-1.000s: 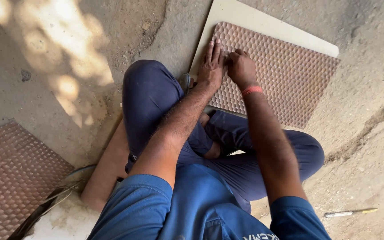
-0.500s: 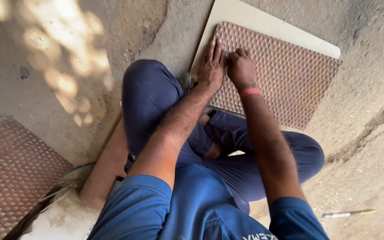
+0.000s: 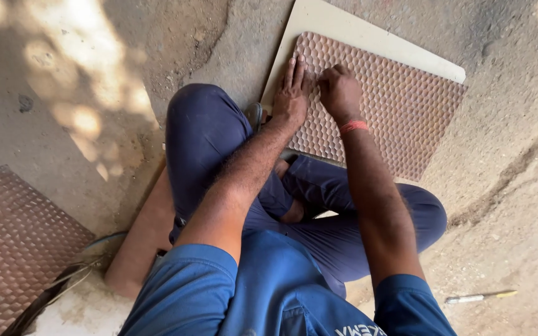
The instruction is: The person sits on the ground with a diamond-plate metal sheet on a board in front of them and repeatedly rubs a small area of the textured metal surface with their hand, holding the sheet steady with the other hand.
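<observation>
A: Classify the location.

B: Outdoor work area, probably a tile or construction site. Indicators: rough, dusty concrete ground [image 3: 505, 205] in dappled sunlight; textured brown tiles [image 3: 400, 106] laid directly on it; a cream slab [image 3: 344, 28] underneath; a second tile [image 3: 14, 242] nearby; a worker seated cross-legged.

One head-worn camera looks steeply down from close above my lap, facing the floor [image 3: 499, 249] ahead.
</observation>
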